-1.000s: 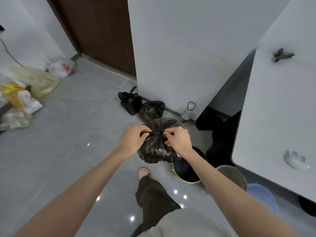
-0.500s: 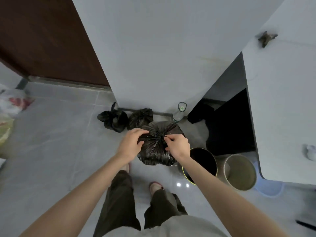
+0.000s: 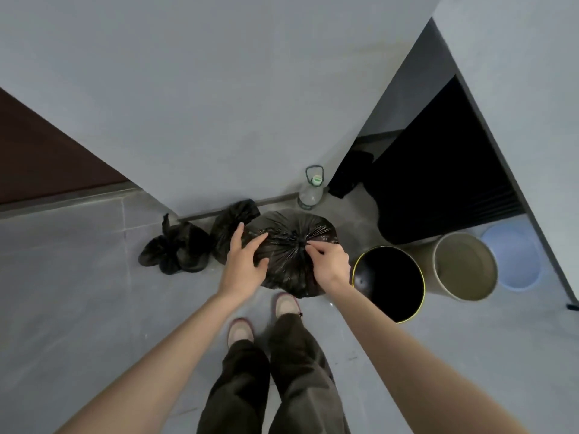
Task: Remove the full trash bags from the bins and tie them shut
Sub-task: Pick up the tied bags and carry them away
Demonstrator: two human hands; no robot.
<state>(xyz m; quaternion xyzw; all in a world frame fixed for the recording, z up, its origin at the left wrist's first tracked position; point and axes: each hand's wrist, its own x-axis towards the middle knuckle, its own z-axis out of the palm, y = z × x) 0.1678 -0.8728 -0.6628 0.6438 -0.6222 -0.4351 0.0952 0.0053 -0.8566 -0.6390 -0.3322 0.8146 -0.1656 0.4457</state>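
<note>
One full black trash bag in play. It's out of its bin and low in front of the shoes, between two tied bags on its left and the black bin on its right. Can't tell if it's resting on the floor yet.

Right hand pinches the gathered neck between thumb and fingertips. Left hand has fingers spread, lying flat against the bag's left side, gripping nothing.

Change: half a second ago both hands were pinching the neck. Left has now let go and opened out, and the bag sits nearer the two tied ones by the wall.

My read: the knot is done or one tug away, and this bag is about to join the pile, so the tying step is nearly closed out.

Further out, the beige bin shows a bare inside; the black bin is too dark to judge. Blue basin sits behind them, with a water bottle at the wall.
</note>
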